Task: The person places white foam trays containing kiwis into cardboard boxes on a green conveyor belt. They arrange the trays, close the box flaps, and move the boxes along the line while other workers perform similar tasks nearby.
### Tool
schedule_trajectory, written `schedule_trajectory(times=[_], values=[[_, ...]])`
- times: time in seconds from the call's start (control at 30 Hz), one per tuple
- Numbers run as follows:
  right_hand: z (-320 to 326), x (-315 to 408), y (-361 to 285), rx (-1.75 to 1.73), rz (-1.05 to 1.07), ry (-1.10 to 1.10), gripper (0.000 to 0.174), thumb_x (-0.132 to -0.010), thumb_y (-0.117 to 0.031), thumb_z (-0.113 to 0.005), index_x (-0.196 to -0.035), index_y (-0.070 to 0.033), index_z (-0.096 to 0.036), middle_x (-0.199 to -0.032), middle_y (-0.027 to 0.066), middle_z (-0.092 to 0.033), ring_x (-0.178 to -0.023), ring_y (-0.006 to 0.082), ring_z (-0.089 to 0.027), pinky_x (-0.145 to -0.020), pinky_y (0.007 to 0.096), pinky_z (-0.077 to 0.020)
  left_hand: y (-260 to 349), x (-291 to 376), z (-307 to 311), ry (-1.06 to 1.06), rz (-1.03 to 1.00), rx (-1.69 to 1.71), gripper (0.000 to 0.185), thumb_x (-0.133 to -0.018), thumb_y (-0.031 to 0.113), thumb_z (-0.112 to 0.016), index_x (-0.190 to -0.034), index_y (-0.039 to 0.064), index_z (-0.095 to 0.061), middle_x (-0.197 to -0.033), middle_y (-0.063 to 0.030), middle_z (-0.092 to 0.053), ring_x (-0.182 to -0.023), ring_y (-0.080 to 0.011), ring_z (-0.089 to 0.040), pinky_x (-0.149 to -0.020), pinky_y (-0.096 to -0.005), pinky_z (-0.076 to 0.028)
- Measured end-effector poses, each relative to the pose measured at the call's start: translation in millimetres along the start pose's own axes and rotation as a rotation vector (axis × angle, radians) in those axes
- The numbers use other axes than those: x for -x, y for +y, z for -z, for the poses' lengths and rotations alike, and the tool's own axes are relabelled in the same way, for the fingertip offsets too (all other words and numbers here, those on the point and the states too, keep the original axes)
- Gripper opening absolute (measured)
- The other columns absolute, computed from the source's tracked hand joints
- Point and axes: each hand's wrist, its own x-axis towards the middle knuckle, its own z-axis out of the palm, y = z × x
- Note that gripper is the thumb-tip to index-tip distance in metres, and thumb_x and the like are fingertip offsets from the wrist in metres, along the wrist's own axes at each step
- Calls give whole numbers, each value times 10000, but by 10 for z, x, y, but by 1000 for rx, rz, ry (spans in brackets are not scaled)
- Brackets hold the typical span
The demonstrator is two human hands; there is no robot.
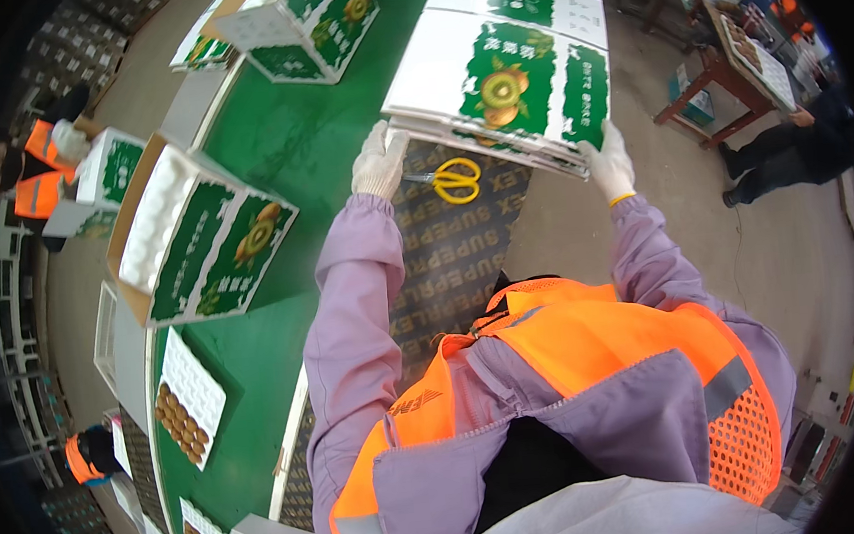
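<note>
Both of my hands wear white knit gloves. My left hand (380,164) grips the near left corner of a stack of flattened white-and-green cardboard cartons (426,64) printed with kiwifruit. At the stack's near right corner, my right hand (609,162) has hold of the edge. Just right of my left hand, yellow-handled scissors (456,181) lie on a dark board with printed lettering (449,258). The far side of the stack reaches toward the top of the view.
On the green conveyor belt (266,140) stand an open carton (207,247) with white trays and another carton (311,31). A part-filled fruit tray (190,398) lies nearer. Co-workers in orange vests (37,188) are at left; a person (793,140) stands by a wooden table (729,47) at right.
</note>
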Motion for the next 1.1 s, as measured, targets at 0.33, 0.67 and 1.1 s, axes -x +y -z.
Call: schedule_trajectory(times=[0.33, 0.67, 1.1], values=[[186, -116, -41, -140, -234, -198, 779, -858, -300, -709, -1492, -7, -362, -1468, 193, -488, -1298, 340, -534, -1077, 392, -414, -141, -1193, -391, -8, 117, -476, 698, -900, 549, -541, -1262, -49, -541, -1270, -296, -585, -1175, -442, -564, -1009, -465, -431], [388, -512, 193, -916, -726, -495, 356, -951, -242, -670, -1216, -14, -601, -965, 36, -701, -763, 119, -651, -643, 247, -498, 258, -1150, -46, 133, 345, -808, 762, -887, 688, -435, -1076, 2, -708, -1109, -263, -682, -1068, -405, -646, -961, -450, -470], [611, -161, -55, -1311, -304, -637, 374, -990, -95, -572, -1346, -11, -493, -1209, 65, -629, -1023, 163, -651, -882, 310, -559, 826, 281, 591, 450, 64, 554, 388, -928, 307, -691, -1064, -56, -659, -925, -53, -678, -837, -108, -596, -768, -245, -467]])
